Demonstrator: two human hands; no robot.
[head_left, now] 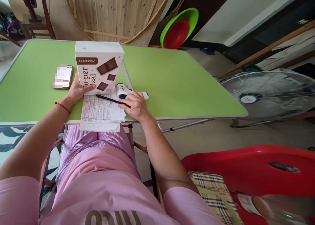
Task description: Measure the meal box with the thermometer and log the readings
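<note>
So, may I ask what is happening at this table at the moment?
A person sits at a green table. Their left hand grips a white NutriMotion box near its lower left side. Their right hand holds a black pen over handwritten sheets, close to a white-and-blue handheld device. A lit phone lies left of the box.

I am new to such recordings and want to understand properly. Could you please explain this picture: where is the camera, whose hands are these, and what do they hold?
There is no machine here. A person wears the camera on the head, looking forward and down, so these are the wearer's own bare hands. The left hand holds a white box with chocolate pictures; the right hand holds a black pen. On the green table lie written papers, a phone and a white-and-blue handheld device beside the right hand.
</note>
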